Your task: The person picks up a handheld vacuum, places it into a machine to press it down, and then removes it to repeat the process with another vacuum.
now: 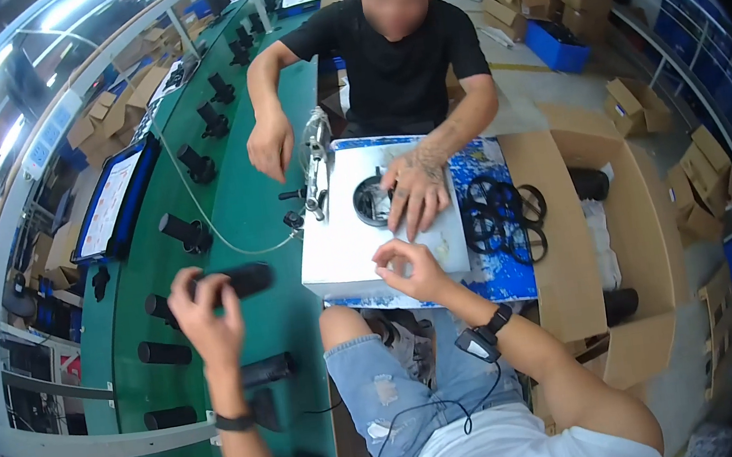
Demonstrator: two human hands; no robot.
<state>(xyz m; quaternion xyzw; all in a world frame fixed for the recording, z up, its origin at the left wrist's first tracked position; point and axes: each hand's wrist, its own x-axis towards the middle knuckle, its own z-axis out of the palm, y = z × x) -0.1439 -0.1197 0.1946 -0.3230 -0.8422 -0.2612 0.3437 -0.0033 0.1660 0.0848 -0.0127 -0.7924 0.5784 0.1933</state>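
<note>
Left hand (206,307) grasps a black cylinder (247,281) over the green bench (259,214).
The cylinder juts rightward from between thumb and fingers; right hand (412,270), loosely curled, fingertips parted, is near the white box (342,259).

This is a factory assembly workshop: black cylinders (164,353) stand and lie along a green bench (240,166), with open cardboard cartons (567,304) and a blue bin (560,57) nearby.

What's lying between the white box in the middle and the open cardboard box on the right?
In the head view, a cluster of black rings lies there, on a blue-and-white surface.
</note>
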